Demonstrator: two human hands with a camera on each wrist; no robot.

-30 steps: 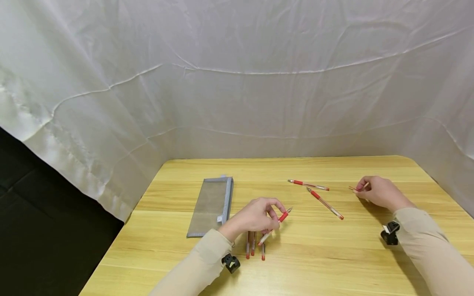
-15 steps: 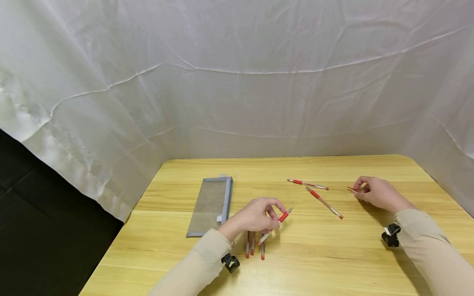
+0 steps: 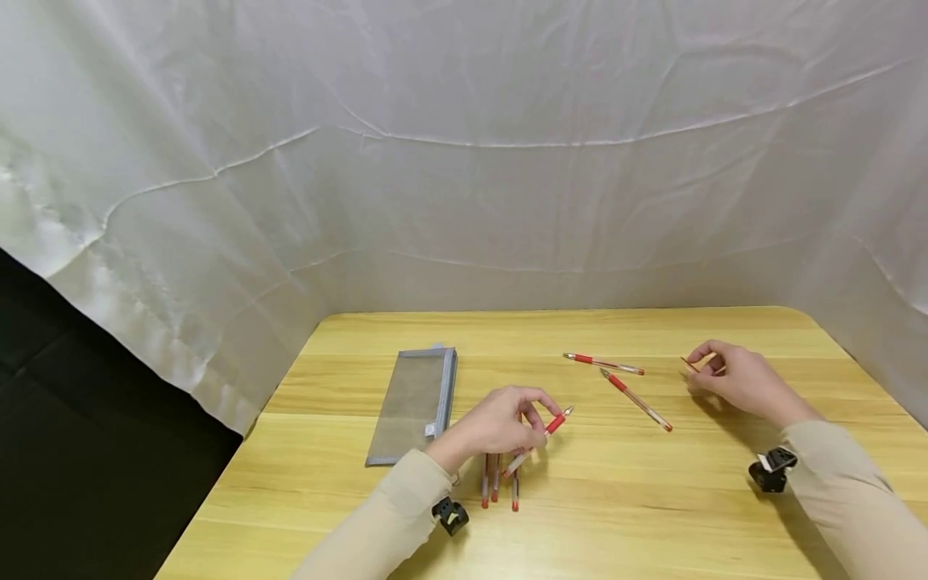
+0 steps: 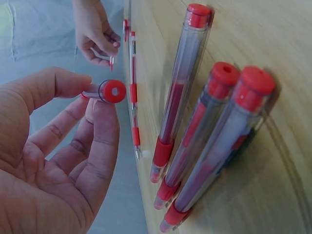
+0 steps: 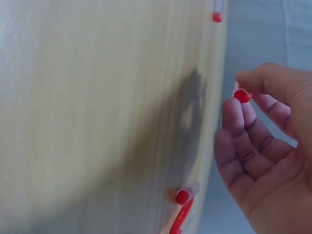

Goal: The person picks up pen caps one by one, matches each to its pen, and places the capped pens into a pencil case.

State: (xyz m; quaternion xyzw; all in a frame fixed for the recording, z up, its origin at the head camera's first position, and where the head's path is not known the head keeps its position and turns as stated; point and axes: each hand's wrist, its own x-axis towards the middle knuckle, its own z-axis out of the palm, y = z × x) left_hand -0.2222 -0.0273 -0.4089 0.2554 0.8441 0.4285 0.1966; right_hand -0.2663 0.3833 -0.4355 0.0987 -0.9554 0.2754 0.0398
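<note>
Head view — left hand's grip [image 3: 500, 423] pinches a pen [image 3: 554, 424] near three pens [image 3: 496, 483] on the counter [image 3: 616, 515]; right hand's grip [image 3: 743, 383] pinches a red-ended item [image 5: 243, 96] — gray pouch [image 3: 409, 407] left.

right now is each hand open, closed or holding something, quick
Left hand: holding a red-gripped pen, pinched.
Right hand: pinching a small red-ended item; exactly what, cannot be told.
</note>
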